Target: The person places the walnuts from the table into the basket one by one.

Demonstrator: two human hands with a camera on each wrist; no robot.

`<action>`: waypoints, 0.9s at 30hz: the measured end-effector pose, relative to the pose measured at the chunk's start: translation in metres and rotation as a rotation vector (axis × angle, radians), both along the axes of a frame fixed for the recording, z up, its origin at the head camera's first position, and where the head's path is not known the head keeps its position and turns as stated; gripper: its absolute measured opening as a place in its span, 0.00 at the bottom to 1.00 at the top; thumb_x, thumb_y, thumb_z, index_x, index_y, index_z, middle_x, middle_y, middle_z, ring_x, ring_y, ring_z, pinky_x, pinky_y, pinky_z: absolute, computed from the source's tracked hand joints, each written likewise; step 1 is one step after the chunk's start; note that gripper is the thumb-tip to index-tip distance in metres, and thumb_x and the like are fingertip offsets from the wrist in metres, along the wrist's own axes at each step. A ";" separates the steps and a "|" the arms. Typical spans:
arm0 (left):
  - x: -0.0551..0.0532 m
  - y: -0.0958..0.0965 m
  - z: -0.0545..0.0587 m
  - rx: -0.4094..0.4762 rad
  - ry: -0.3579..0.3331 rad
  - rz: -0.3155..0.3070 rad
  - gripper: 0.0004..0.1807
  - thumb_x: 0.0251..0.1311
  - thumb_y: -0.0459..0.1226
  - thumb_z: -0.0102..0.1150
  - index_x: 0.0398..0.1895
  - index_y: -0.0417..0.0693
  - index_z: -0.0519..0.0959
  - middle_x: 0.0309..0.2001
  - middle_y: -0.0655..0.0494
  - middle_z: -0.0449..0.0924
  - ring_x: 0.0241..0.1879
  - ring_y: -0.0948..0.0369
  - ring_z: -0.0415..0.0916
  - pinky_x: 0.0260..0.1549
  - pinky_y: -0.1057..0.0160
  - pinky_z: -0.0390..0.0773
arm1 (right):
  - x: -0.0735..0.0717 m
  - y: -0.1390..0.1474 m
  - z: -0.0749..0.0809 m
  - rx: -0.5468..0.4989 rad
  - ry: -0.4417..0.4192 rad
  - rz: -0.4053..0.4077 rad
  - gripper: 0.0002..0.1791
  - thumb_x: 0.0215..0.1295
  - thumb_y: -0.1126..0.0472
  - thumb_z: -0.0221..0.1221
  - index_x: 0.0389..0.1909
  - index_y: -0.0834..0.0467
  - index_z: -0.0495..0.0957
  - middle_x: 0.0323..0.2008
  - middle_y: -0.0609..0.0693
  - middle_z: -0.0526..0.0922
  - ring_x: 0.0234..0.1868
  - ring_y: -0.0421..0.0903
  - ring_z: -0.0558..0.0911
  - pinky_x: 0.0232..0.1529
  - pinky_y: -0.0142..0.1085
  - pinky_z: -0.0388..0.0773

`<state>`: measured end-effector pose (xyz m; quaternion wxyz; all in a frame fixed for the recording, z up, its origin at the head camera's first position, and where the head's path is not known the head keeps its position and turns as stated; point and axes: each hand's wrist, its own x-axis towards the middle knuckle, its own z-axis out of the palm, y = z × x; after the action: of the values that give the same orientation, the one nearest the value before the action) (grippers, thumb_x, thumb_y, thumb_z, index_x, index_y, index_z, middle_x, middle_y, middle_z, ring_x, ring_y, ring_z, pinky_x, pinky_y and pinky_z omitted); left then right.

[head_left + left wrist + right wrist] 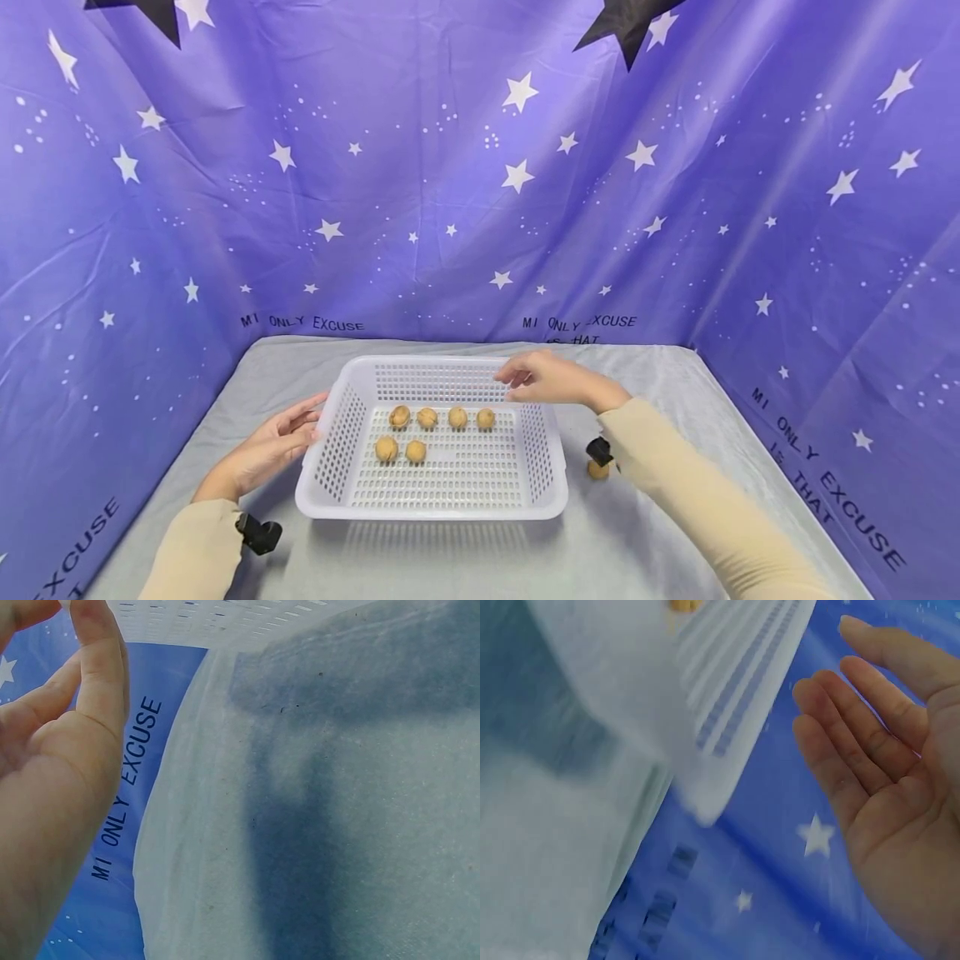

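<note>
A white plastic basket [431, 514] with a perforated floor and walls stands on the grey cloth. In the head view, several walnuts lie in it: a back row with one walnut [457, 417] among others, and two nearer the front left, one of them this walnut [386, 449]. My left hand [273, 442] holds the basket's left rim with its fingertips; the contact is partly cut off in the left wrist view. Over the back right corner of the basket hovers my right hand [551, 379], fingers slightly bent, palm bare in the right wrist view.
Another walnut [597, 470] sits on the table right of the basket, partly hidden behind the right wrist's black camera [599, 451]. Purple star-printed curtain [450, 183] encloses the back and both sides of the grey tabletop [420, 567].
</note>
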<state>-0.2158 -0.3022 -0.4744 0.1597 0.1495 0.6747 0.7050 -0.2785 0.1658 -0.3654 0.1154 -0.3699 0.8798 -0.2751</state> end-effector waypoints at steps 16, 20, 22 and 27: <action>0.002 -0.001 -0.001 0.005 -0.004 -0.005 0.37 0.73 0.27 0.48 0.79 0.36 0.45 0.65 0.42 0.67 0.60 0.59 0.74 0.57 0.64 0.75 | 0.008 0.105 -0.030 -0.007 0.045 -0.171 0.17 0.65 0.64 0.66 0.54 0.66 0.81 0.49 0.57 0.85 0.48 0.54 0.84 0.51 0.45 0.82; 0.002 -0.001 -0.001 0.010 0.003 -0.007 0.36 0.73 0.27 0.48 0.79 0.36 0.45 0.65 0.42 0.68 0.59 0.59 0.74 0.57 0.64 0.75 | 0.012 0.124 -0.045 0.001 0.043 -0.195 0.17 0.66 0.63 0.65 0.53 0.64 0.82 0.48 0.57 0.85 0.47 0.54 0.84 0.49 0.45 0.82; 0.002 -0.001 -0.001 0.011 0.007 -0.007 0.36 0.73 0.27 0.48 0.79 0.36 0.45 0.65 0.43 0.68 0.59 0.59 0.74 0.57 0.64 0.75 | 0.014 0.131 -0.053 0.003 0.013 -0.226 0.18 0.66 0.61 0.66 0.54 0.65 0.81 0.49 0.58 0.85 0.48 0.55 0.84 0.49 0.46 0.82; 0.001 0.000 -0.001 0.026 0.010 -0.018 0.36 0.73 0.26 0.47 0.79 0.36 0.45 0.64 0.45 0.69 0.59 0.59 0.74 0.58 0.64 0.75 | 0.021 0.146 -0.073 0.002 -0.053 -0.291 0.21 0.65 0.59 0.66 0.54 0.67 0.80 0.47 0.59 0.85 0.48 0.55 0.83 0.50 0.46 0.80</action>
<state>-0.2151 -0.3025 -0.4753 0.1606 0.1613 0.6648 0.7115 -0.2572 0.3122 -0.4383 0.0977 -0.2308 0.9212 -0.2976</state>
